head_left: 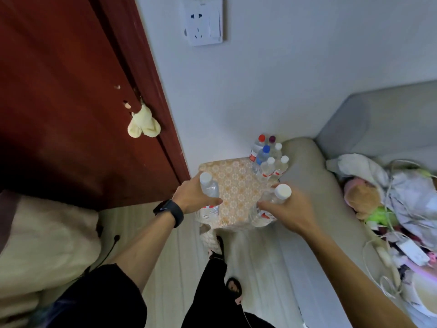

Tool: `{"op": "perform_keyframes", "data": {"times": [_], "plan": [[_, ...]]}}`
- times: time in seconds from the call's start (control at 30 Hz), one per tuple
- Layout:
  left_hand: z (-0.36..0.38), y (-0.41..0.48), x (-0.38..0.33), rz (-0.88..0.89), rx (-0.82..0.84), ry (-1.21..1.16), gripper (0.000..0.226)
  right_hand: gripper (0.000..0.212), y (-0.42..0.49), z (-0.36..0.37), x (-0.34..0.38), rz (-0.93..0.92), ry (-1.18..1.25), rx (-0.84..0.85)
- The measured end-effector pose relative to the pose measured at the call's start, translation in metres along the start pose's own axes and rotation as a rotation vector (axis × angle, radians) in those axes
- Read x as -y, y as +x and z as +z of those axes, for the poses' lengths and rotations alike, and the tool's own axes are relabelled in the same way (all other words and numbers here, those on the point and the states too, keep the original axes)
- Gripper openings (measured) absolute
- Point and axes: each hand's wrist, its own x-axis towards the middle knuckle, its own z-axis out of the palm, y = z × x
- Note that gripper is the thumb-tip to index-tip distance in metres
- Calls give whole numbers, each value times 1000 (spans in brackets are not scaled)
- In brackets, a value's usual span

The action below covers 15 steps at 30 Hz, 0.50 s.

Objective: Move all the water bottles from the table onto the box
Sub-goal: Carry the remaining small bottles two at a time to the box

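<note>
The dark red door (59, 91) fills everything out past my left fingers, and the white wall (272, 79) stands straight beyond both hands. Off to the side of my right fingers lies the grey bed (378, 119), with a heap of laundry and a plush toy (364, 200) on it.

Between my two hands sits the floral-covered top (236, 185). I cannot tell whether it is the table or the box.

My left hand (191, 195) is wrapped round the left bottle (209, 188), a clear one with a white cap and a red-and-white label. My thumb (212, 201) is curled across its near side and the other fingers are hidden behind it. That bottle stands upright at the top's near left edge; I cannot tell if its base is resting there.

My right hand (290, 209) grips the right bottle (276, 197) in the same way. Its thumb is hooked round the front and the fingers are curled over the far side, just under the white cap. This bottle is at the near right corner of the top, tilted a little toward me.

Just beyond my right fingertips, at the far right corner, stands a cluster of bottles (269, 159), packed so they touch one another. Most have white caps; one is red, one blue and one dark purple.

A black watch (169, 211) sits on my left wrist. A yellow cloth (143, 124) hangs on the door well beyond my left fingers. A wall socket (203, 22) is high above both hands.
</note>
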Motion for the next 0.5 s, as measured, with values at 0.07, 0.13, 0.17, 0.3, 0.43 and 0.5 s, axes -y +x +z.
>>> {"op": "perform_keyframes", "data": {"times": [0.07,0.13,0.17,0.3,0.43,0.5], "plan": [[-1,34,2,-7,44,12,68,55,30,8,2,31,-8,16],[-2,69,3,3,76,44,67,46,59,17,6,54,-17,28],[0,85,5,-10,85,47,70,41,73,23,7,69,-25,40],[14,140,9,-77,105,8,70,38,122,43,4,151,12,43],[40,182,18,-108,119,-65,65,40,172,74,-17,218,52,83],[57,201,25,-139,109,-114,66,44,196,94,-30,231,43,117]]}}
